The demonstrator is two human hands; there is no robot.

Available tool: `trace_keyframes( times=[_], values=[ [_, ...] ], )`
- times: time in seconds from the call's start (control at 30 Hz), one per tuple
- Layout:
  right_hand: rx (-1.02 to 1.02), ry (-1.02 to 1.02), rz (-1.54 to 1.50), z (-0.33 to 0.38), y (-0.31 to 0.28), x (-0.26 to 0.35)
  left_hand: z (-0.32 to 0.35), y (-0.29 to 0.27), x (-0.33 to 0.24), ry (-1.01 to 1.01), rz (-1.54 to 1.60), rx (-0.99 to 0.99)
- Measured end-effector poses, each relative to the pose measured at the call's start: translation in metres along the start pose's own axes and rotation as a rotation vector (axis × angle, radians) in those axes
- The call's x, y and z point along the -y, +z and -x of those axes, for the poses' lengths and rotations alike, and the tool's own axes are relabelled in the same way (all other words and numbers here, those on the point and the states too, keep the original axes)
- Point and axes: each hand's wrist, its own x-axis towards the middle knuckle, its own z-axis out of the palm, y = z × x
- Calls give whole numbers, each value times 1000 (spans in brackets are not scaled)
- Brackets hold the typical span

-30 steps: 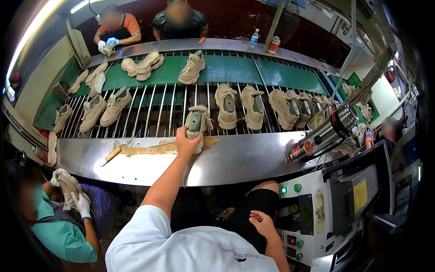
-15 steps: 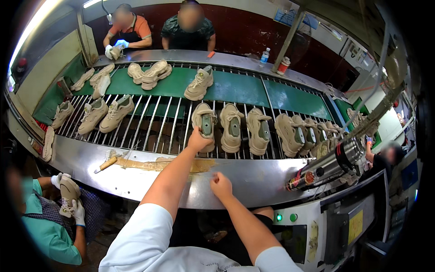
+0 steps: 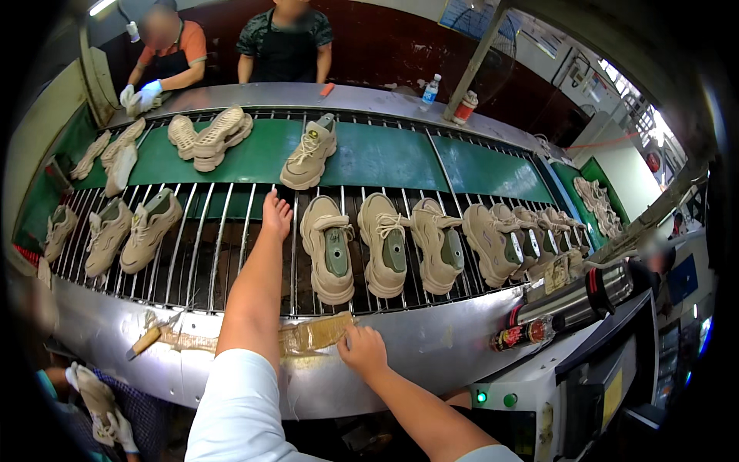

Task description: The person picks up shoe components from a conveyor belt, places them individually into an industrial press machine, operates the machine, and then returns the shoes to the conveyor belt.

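Reaching over the metal-rod conveyor, the left hand lies flat with fingers released, just beside a beige chunky sneaker resting sole-up. The right hand rests, fingers loose, on the steel counter, touching yellowed tape.

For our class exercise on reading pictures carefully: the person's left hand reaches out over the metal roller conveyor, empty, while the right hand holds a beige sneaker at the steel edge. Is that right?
Not quite. In the head view the right hand holds no sneaker; it rests empty on the steel edge, by a strip of brownish tape. The left hand does reach out, empty, over the metal roller conveyor.
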Motion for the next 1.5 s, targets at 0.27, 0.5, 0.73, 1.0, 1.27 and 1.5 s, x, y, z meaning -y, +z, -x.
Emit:
trace_keyframes(
  times=[0.27,0.5,0.73,1.0,1.27,1.5],
  values=[
    [63,18,-29,-3,-2,2,-90,36,-1,-100,-126,-67],
    [79,46,-28,-6,-3,4,-99,46,3,29,-292,-170],
    [38,43,4,-3,-3,5,-20,31,-18,119,-386,-298],
    [26,49,-6,-3,-2,6,82,-40,-57,342,-435,-278],
    [-29,24,3,-3,-2,9,83,-50,-45,258,-263,-77],
    [-37,9,-16,2,2,15,87,-82,-63,48,-100,117]
  ],
)
